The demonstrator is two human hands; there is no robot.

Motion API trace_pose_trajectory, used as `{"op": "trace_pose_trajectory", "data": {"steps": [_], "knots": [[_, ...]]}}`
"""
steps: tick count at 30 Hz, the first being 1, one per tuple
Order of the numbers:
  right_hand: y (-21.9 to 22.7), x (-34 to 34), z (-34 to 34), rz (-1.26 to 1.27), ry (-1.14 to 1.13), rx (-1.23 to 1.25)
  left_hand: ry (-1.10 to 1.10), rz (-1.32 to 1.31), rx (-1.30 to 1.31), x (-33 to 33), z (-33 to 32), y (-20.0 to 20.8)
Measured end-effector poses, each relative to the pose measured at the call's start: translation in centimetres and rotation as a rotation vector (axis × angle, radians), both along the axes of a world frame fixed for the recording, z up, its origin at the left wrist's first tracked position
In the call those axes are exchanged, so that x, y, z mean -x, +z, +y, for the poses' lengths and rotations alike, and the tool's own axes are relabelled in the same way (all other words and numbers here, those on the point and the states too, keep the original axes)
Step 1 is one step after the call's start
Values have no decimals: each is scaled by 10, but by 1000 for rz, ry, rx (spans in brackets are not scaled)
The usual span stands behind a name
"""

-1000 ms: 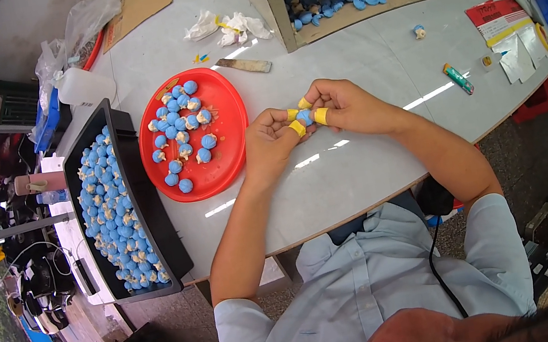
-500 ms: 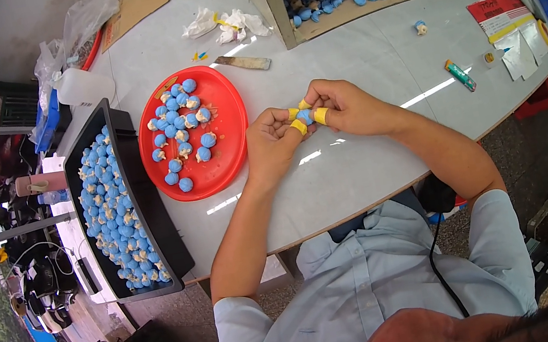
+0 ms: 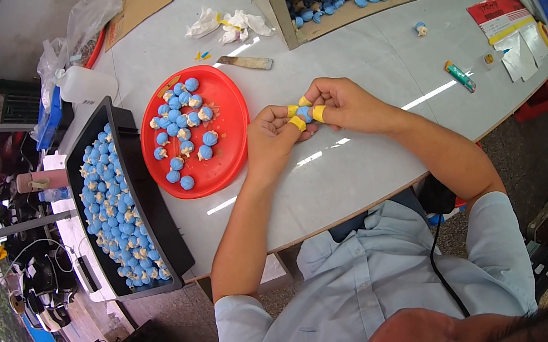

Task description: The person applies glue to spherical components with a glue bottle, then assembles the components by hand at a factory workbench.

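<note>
Between my two hands, above the grey tabletop, is a small blue ball-shaped piece (image 3: 304, 115). My left hand (image 3: 273, 133) pinches it from the left with thumb and finger. From the right, my right hand (image 3: 339, 108) grips the same piece. Yellow wraps cover the fingertips of both hands. To the left of my hands lies a red round tray (image 3: 231, 150) with several similar blue balls, some showing cream-coloured parts. The underside of the held piece is hidden by my fingers.
A black bin (image 3: 170, 250) full of blue-and-cream balls stands at the left. At the back, an open box (image 3: 289, 23) holds many blue shell-like pieces. A flat scraper-like strip (image 3: 246, 62), crumpled tissue (image 3: 242, 25), a green tube (image 3: 460, 76) and one loose ball (image 3: 421, 29) lie on the table.
Both hands keep hold of the blue piece, with only slight finger movement. The whole view has shifted very slightly; the tray and bin look the same.
</note>
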State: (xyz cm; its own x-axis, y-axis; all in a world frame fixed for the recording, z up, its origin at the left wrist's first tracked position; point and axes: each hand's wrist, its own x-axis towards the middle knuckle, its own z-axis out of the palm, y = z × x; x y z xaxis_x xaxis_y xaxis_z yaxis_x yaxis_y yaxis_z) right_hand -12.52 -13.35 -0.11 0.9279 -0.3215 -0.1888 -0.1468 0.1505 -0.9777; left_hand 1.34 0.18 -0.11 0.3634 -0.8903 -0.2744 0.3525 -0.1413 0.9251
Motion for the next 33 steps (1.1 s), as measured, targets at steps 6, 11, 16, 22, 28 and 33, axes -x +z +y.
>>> {"op": "trace_pose_trajectory", "data": {"steps": [6,11,16,22,28,33], "knots": [[6,0,3,-34,-20,53,-1,4,27,2,0,-3],[6,1,6,-35,-41,68,18,-21,22,5,-1,-5],[6,2,7,-44,-55,86,25,-24,36,6,-1,-5],[7,-4,8,-47,-82,99,42,-38,37,3,0,-7],[6,-2,4,-134,-124,-27,104,58,62,0,1,1],[12,0,-4,-174,-308,-42,194,311,214,-3,5,13]]}}
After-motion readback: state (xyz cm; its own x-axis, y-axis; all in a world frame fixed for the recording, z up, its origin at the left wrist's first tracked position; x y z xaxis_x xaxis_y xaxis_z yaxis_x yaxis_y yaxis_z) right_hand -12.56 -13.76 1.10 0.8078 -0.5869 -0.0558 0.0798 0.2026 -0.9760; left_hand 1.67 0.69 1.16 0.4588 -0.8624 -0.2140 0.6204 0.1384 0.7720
